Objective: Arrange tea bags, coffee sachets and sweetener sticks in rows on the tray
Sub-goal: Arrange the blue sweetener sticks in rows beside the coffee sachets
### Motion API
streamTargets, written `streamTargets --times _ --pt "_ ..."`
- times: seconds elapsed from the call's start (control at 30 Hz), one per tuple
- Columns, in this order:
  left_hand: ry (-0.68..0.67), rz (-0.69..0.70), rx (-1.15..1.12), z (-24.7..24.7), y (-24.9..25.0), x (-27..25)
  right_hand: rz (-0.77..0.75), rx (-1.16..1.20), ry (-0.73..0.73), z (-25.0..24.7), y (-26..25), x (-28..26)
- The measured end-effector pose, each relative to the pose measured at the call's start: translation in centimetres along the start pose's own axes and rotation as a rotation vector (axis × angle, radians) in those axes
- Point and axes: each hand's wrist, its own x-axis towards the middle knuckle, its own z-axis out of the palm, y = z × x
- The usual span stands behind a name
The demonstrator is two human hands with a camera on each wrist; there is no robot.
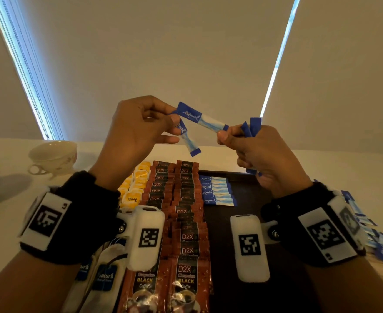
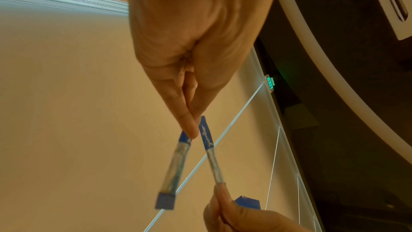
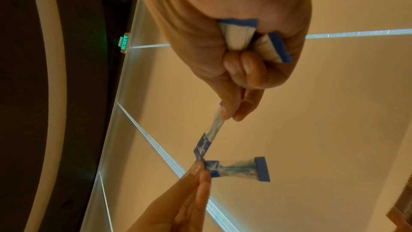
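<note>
Left hand (image 1: 138, 129): raised above the tray, thumb and fingertips (image 2: 189, 128) pinching the blue ends of two sweetener sticks, the other fingers loosely curled.
Upper stick (image 1: 200, 120): stretching level between both hands, its "equal" end in the left pinch, its far end nipped by the right thumb and forefinger.
Hanging stick (image 1: 187, 138): dangling down and to the right from the same left pinch, twisted narrow at its middle, its free blue end loose in the air.
Right hand (image 1: 262, 152): fingers folded tight, clutching a bundle of spare sticks (image 3: 252, 38) in the palm, blue tips poking out above and below the fist.
Tray (image 1: 249, 193): dark, lying under the hands on the pale table (image 1: 5, 222).
Rows on tray: yellow tea bags (image 1: 133, 188) at left, two columns of brown coffee sachets (image 1: 186, 222) running down the middle, a short stack of laid sweetener sticks (image 1: 217, 190) just right of them.
Off tray: loose pile of sticks (image 1: 366, 224) by the right wrist; a teacup (image 1: 52, 159) standing far left.
</note>
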Motion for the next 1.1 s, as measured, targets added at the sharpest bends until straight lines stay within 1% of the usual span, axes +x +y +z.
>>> streamTargets --times 0.1,0.23,0.33,0.43,0.53,0.6,0.67,0.77,0.87,0.93,1.03,1.1 --pt "0.008 -0.043 -0.061 0.0 0.0 -0.1 0.040 -0.020 -0.010 0.2 0.1 -0.2" --pt "-0.001 -0.097 -0.157 -0.3 0.3 -0.3 0.085 0.013 -0.022 1.2 0.7 -0.4" --pt "0.001 -0.096 -0.175 -0.6 0.5 -0.3 0.112 0.074 -0.066 1.6 0.9 -0.5" --pt "0.031 -0.089 -0.167 -0.8 0.5 -0.1 0.143 0.133 -0.131 1.6 0.6 -0.6" --pt "0.078 -0.088 -0.165 -0.8 0.4 0.0 0.127 0.141 -0.171 1.4 0.3 -0.6" --pt "0.090 -0.088 -0.178 -0.7 0.3 0.0 0.094 0.092 -0.148 1.6 0.2 -0.7" --pt "0.083 -0.083 -0.194 -0.5 0.3 -0.1 0.062 0.047 -0.089 1.8 0.3 -0.9" --pt "0.067 -0.081 -0.209 -0.4 0.1 -0.2 0.032 0.034 -0.026 2.0 0.3 -1.1" --pt "0.013 -0.097 -0.184 -0.5 0.2 -0.1 0.016 0.031 -0.012 1.7 0.1 -1.0" --pt "-0.036 -0.113 -0.141 -0.6 0.3 0.0 0.012 -0.014 0.018 1.0 -0.1 -1.0" --pt "-0.040 -0.099 -0.103 -1.2 0.8 0.1 0.049 -0.131 0.053 -1.2 0.0 -1.3" --pt "-0.014 -0.077 -0.104 -1.9 1.2 0.2 0.152 -0.260 0.037 -3.1 0.6 -1.5"
